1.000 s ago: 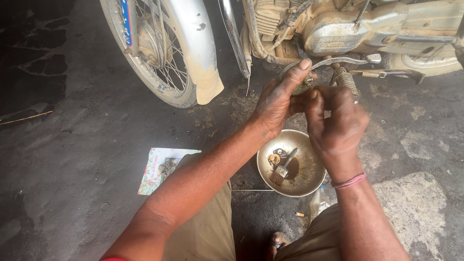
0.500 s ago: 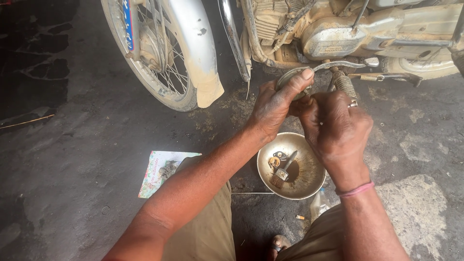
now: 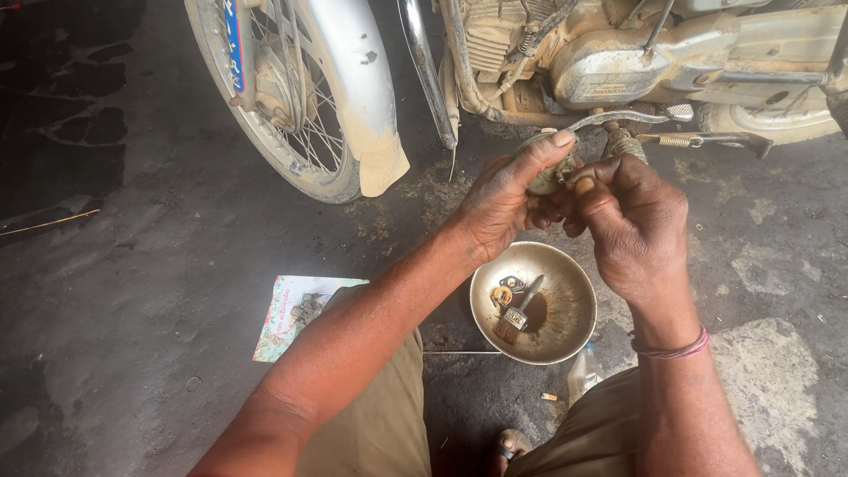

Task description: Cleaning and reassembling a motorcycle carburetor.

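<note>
Greasy, dark concrete floor [image 3: 132, 291] fills the view, seen from above by a person crouching beside a dusty motorcycle [image 3: 618, 53]. Both hands meet in the middle of the picture, just below the engine. The left hand [image 3: 503, 203] curls around a small round metal part [image 3: 546, 177], thumb stretched up along its edge. The right hand [image 3: 632, 221], a reddish band at the wrist, closes its fingertips on the same part from the other side, so the two hands touch around it. What kind of part it is cannot be told.

Directly beneath the hands, on the floor between the person's knees, sits a shallow metal bowl [image 3: 565, 274] holding a small brush [image 3: 517, 314] and a few bits of hardware. To the left of the bowl lies a colourful printed card [image 3: 287, 309]. The motorcycle's front wheel [image 3: 265, 106] and pale mudguard [image 3: 362, 97] stand at upper left.
</note>
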